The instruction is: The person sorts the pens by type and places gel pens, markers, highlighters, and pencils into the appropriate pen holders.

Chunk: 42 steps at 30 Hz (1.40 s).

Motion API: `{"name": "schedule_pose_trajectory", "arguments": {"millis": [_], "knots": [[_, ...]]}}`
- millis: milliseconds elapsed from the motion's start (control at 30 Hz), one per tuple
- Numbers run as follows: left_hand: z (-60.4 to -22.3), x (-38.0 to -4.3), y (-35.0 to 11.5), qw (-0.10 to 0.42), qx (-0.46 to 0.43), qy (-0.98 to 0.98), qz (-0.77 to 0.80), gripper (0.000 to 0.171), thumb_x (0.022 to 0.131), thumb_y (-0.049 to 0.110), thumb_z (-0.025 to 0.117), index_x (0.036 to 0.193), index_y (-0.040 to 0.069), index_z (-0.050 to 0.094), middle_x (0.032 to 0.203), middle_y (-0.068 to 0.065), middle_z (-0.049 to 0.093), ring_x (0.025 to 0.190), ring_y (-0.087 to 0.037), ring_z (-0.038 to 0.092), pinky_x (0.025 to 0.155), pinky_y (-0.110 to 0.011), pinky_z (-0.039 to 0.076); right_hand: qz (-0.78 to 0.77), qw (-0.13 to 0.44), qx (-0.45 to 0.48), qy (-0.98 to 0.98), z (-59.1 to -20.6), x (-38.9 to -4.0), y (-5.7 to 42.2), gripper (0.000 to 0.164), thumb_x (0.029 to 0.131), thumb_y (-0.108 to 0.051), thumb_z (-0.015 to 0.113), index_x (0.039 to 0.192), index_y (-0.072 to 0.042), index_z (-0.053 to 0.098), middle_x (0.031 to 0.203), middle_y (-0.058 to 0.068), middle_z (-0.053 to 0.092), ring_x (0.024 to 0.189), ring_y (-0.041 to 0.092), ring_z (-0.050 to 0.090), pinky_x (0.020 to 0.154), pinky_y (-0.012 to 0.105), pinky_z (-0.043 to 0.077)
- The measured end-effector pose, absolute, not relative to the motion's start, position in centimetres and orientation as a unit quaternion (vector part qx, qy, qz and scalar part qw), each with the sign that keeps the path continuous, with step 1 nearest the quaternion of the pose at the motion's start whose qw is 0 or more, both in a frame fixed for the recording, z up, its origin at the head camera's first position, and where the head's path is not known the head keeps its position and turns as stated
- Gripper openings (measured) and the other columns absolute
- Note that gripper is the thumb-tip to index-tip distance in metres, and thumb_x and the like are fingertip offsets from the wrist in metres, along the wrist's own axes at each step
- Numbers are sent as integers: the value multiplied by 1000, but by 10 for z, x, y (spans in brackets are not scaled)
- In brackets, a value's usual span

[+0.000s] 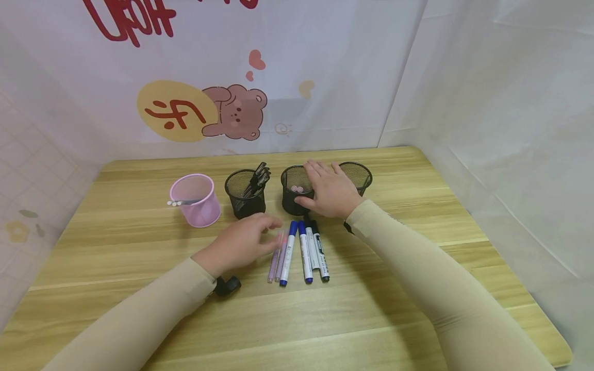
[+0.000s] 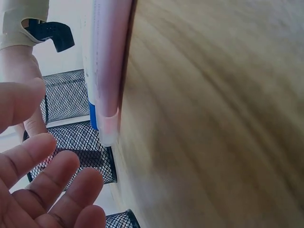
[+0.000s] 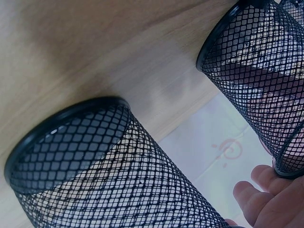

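My right hand (image 1: 331, 193) is over the right rim of a black mesh pen cup (image 1: 292, 203), its fingers extended; they are by the rim in the right wrist view too. Two pink pen ends (image 1: 297, 189) show inside that cup. Left of the loose pens, my left hand (image 1: 243, 242) hovers with loosely bent fingers and nothing between them. Beside it lie two pink pens (image 1: 275, 260). Next to these are white markers with blue caps (image 1: 287, 255), a slim grey-white marker (image 1: 313, 252) and a black-capped marker (image 1: 321, 252).
A pink cup (image 1: 204, 211) holding several white-tipped sticks stands at the left. Beside it, a black mesh cup (image 1: 248, 206) contains several black pens. Another black mesh cup (image 1: 359, 175) is partly behind my right hand. A printed cloth (image 1: 325, 118) hangs behind the wooden table (image 1: 297, 324).
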<state>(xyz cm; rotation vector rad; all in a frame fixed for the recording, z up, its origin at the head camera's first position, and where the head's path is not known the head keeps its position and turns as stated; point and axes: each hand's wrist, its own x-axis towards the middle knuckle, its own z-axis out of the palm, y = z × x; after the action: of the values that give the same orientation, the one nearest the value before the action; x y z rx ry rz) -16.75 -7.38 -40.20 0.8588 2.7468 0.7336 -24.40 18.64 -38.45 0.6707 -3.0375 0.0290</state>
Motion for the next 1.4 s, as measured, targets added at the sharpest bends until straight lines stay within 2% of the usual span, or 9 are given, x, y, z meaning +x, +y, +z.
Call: {"name": "schedule_pose_trajectory", "arguments": {"millis": [300, 633, 1400], "knots": [[-407, -168, -74, 88, 300, 924, 222, 46, 97, 39, 75, 135, 15, 68, 134, -2, 70, 119, -22, 68, 106, -45, 55, 4, 18, 217, -976, -386, -246, 187, 101, 99, -75, 47, 167, -4, 23, 175, 13, 24, 162, 32, 26, 133, 57, 16], [-407, -167, -74, 104, 297, 927, 203, 49, 93, 40, 78, 135, 16, 69, 134, -3, 71, 125, -23, 67, 111, -46, 52, 2, 20, 220, -975, -386, -246, 187, 100, 99, -73, 49, 167, -3, 24, 174, 15, 26, 162, 33, 27, 132, 58, 18], [-411, -166, -70, 112, 292, 937, 155, 56, 87, 48, 84, 132, 17, 70, 127, -2, 72, 115, -22, 67, 106, -47, 53, 5, 31, 223, -974, -389, -247, 188, 100, 99, -74, 49, 166, -4, 26, 174, 14, 28, 161, 33, 28, 132, 58, 20]]}}
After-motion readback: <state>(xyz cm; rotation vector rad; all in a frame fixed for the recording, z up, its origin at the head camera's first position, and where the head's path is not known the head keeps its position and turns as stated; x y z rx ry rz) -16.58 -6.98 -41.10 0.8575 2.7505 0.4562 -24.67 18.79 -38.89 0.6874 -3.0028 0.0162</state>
